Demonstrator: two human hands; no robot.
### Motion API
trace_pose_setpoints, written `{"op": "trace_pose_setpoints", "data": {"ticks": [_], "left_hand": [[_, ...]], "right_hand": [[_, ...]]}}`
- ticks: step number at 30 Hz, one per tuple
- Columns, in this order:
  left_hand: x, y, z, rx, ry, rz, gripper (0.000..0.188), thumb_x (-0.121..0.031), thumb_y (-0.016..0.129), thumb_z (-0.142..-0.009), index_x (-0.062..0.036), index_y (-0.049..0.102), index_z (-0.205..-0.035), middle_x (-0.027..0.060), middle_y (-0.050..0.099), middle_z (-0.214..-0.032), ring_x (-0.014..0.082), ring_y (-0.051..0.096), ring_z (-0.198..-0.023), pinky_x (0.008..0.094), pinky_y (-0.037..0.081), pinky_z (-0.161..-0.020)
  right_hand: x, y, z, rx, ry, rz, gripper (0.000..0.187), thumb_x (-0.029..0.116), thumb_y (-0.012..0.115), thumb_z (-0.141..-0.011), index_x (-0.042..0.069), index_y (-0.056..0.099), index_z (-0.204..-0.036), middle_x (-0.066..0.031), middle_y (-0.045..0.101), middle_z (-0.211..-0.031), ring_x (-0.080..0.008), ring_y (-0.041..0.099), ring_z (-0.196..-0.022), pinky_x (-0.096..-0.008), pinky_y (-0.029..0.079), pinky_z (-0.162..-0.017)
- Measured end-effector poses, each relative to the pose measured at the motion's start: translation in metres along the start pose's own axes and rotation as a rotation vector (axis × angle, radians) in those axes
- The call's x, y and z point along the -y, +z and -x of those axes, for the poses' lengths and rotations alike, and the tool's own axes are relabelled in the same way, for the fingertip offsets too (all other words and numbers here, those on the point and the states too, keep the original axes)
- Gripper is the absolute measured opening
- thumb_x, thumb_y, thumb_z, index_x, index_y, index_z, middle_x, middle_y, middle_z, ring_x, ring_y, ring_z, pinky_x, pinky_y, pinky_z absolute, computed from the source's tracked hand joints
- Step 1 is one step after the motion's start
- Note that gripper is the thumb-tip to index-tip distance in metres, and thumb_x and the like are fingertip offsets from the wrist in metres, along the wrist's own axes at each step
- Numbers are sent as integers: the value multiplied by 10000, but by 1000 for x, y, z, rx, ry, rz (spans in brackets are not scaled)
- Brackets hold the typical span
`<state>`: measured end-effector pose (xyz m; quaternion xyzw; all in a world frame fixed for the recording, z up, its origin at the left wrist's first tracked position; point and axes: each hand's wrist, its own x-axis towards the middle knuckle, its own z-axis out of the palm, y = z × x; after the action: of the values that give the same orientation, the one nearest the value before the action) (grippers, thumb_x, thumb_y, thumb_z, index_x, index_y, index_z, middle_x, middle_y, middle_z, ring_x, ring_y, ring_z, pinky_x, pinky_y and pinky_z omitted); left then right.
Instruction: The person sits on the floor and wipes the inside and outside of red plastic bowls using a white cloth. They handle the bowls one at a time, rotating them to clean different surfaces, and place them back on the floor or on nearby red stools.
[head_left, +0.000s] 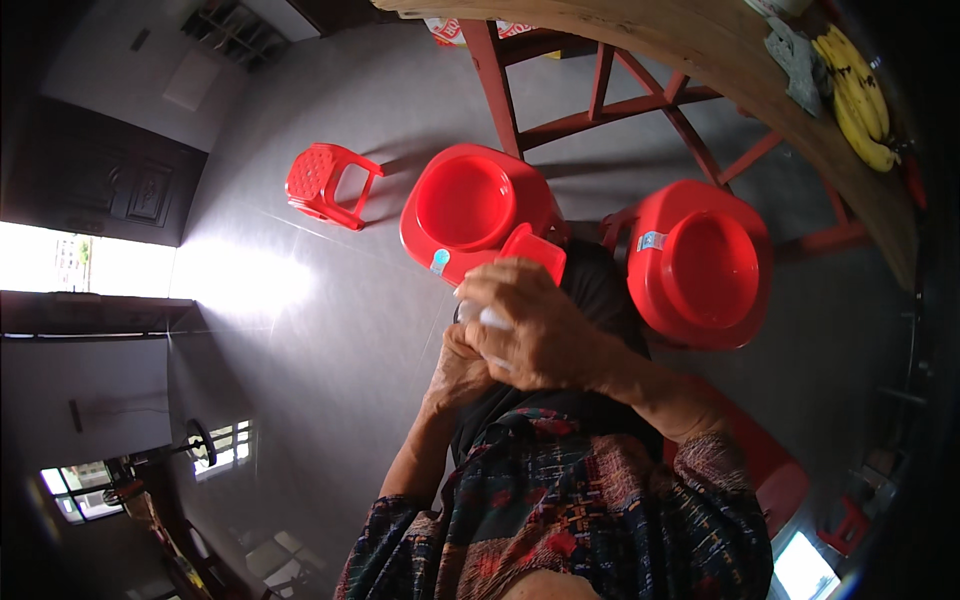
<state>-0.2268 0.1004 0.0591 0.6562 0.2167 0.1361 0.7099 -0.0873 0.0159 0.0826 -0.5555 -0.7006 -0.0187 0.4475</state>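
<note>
My left hand [465, 362] and my right hand [540, 325] meet in front of my lap, fingers closed around a small white object [490, 316]. Its kind is hidden, as the fingers cover most of it. The right hand lies over the left. Just beyond the right hand's fingers is a small red plastic piece with raised sides [535, 254], like a scoop or tray. It overlaps the near edge of a red plastic stool [425, 215] with a round red basin [465, 203] on top. I cannot tell whether the right hand touches that piece.
To the right stands another red stool [645, 265] bearing a round red basin [712, 270]. A small red stool [318, 183] is on the grey floor [330, 290] at the far left. Bananas [855, 95] lie on a wooden table [690, 48] with red legs.
</note>
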Motion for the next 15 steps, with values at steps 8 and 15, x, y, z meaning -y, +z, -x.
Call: {"op": "trace_pose_setpoints", "data": {"ticks": [8,15], "left_hand": [[10,4,16,3,25,-20,252,-94,850,-668,-14,677,-833,-30,662,-788,39,578,-742,241,498,-681],[6,2,21,-57,117,85,278,-91,846,-668,-3,677,-870,-3,672,-842,59,597,-791,256,495,-722]], "right_hand": [[-35,-19,10,-223,378,-323,151,101,618,-741,50,610,-883,-122,540,-1035,-258,525,-1007,-370,414,-876],[-92,9,48,-209,728,-733,264,139,473,-924,-35,638,-1034,-94,650,-1035,-167,610,-962,-285,458,-841]]}}
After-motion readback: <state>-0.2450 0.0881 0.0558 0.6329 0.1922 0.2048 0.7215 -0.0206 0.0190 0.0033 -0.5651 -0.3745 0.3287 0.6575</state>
